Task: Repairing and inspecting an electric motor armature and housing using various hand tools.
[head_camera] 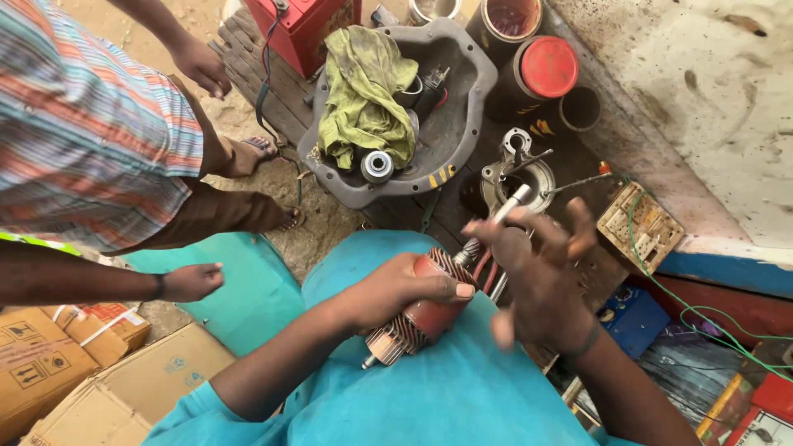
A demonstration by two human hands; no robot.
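Note:
My left hand (388, 291) grips a reddish motor armature (425, 315) with copper bars at its lower end, held tilted over my lap in teal cloth. Its steel shaft (510, 203) points up and to the right. My right hand (541, 277) is blurred at the shaft end of the armature, fingers spread around the shaft; whether it grips the shaft is unclear.
A grey metal pan (462, 124) ahead holds a green rag (363, 91) and a bearing (377, 165). A metal housing (516, 175), red-lidded tin (548, 66) and red battery (301, 29) stand nearby. Another person in a striped shirt (83, 124) bends at left. Cardboard boxes (49, 363) lie lower left.

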